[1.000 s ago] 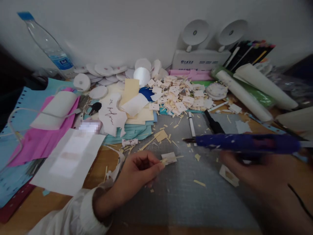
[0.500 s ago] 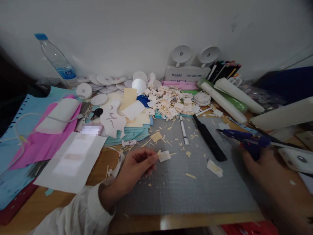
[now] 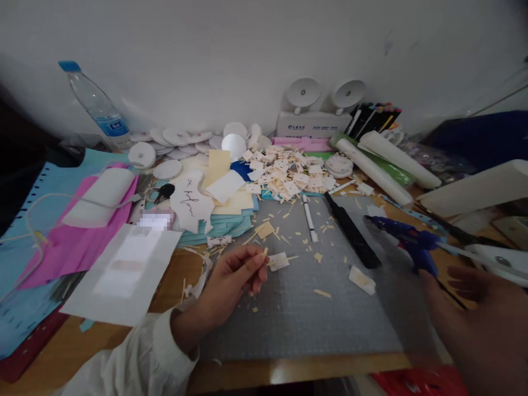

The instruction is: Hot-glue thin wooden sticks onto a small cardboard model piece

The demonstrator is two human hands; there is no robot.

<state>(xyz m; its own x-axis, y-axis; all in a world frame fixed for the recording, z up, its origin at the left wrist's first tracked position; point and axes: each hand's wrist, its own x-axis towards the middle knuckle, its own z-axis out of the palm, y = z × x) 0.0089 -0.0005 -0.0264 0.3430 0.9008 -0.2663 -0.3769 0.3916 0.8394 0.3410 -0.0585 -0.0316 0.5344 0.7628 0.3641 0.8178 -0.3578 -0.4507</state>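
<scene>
My left hand [image 3: 237, 275] is over the grey cutting mat [image 3: 297, 324], thumb and forefinger pinched on a small pale yellow strip [image 3: 265, 252]. Just right of those fingertips, a white paper piece [image 3: 279, 261] with a narrow strip lies on the mat. At the right, a blue hot glue gun [image 3: 406, 236] rests on the table. My right hand [image 3: 482, 313] is beside its handle, fingers apart and holding nothing, a little blurred. Between the hands lie a black cutter-like tool [image 3: 352, 231], a white pen [image 3: 309, 219] and another white piece [image 3: 362, 281].
A heap of small cream-coloured pieces [image 3: 289, 173] rises behind the mat. Left are coloured papers [image 3: 78, 242], a white sheet [image 3: 124, 275] and a water bottle [image 3: 97, 104]. White rolls [image 3: 373, 170] and a twin-lamp emergency light [image 3: 309, 125] stand at the back right.
My right hand has let go of the glue gun and drawn back toward the lower right. My left hand stays nearly in place, the strip now showing upright at its fingertips.
</scene>
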